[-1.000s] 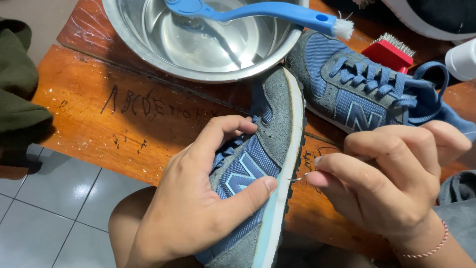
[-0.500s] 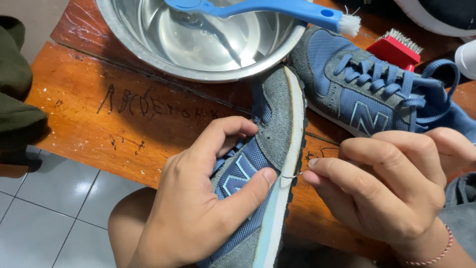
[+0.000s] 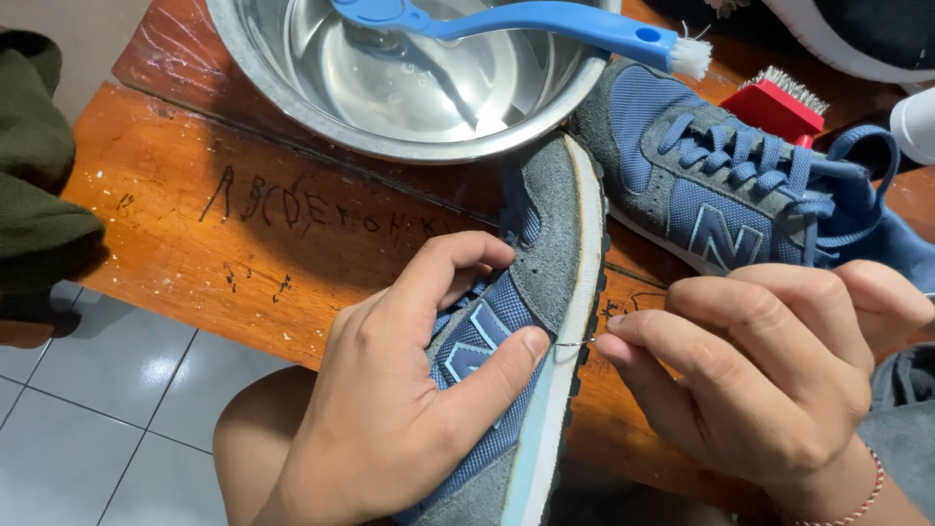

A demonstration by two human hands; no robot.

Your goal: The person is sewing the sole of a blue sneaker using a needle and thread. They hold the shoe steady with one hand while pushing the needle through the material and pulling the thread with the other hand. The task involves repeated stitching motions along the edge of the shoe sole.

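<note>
Blue-and-grey suede sneaker [image 3: 531,321] with a pale blue-white sole lies on its side in the lower centre of the frame, toe pointing up toward the bowl, its heel end running off the bottom edge. The left hand [image 3: 390,409] is wrapped around its upper, fingers curled over the collar and the thumb pressed flat against the side panel just beside the sole edge. The right hand [image 3: 769,380], at the lower right of the frame, has its fingertips pinched together on a thin metal needle-like pin [image 3: 575,343], whose tip meets the sole edge right next to the left thumb. A thin pink cord bracelet [image 3: 857,502] circles the right wrist.

At the top centre of the frame a round stainless-steel bowl [image 3: 292,93] stands on the worn orange-brown wooden counter [image 3: 195,244]; it holds shallow clear water. A blue plastic brush with a long handle [image 3: 545,24] lies across the bowl, its round end over the water and its white-bristled end jutting past the right rim.

A second blue laced sneaker [image 3: 721,195] lies at the upper right, just beside the bowl. Behind it is a red block brush with pale bristles [image 3: 779,102]. Dark green cloth [image 3: 34,195] sits at the left edge, with grey floor tiles [image 3: 107,409] below.
</note>
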